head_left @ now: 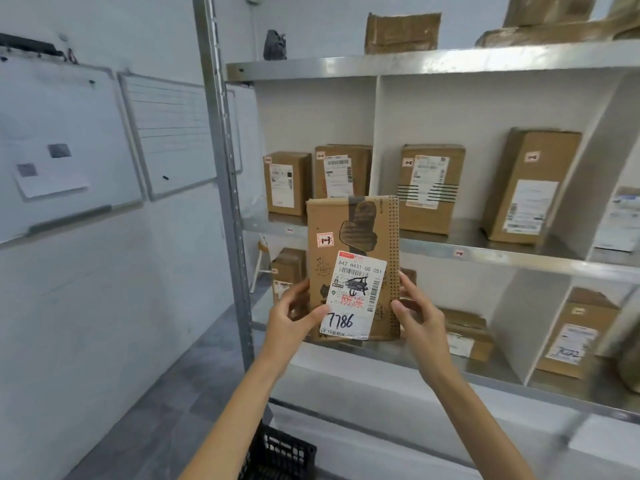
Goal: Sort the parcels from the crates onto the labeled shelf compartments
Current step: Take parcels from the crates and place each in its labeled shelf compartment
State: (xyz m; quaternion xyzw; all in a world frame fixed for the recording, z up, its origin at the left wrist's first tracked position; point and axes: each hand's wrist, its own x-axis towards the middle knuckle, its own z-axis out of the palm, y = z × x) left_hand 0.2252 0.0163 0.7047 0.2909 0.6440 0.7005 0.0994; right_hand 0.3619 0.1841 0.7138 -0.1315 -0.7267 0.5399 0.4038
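Note:
I hold a brown cardboard parcel (353, 244) upright in front of the metal shelf (485, 252). It carries a white shipping label with "7786" handwritten and a small red tag. My left hand (294, 315) grips its lower left edge, thumb on the label. My right hand (417, 311) grips its lower right edge. The parcel stands before the left compartment of the middle shelf, where two boxes (287, 183) (341, 171) stand. A black crate (280, 455) shows at the bottom edge, partly hidden by my left arm.
White dividers split the shelf into compartments with small red labels (459, 253) on the front lips. More boxes stand in the middle compartment (431, 188), the lower shelf (575, 336) and the top shelf (401, 32). A steel upright (225, 188) and whiteboards (69, 140) are to the left.

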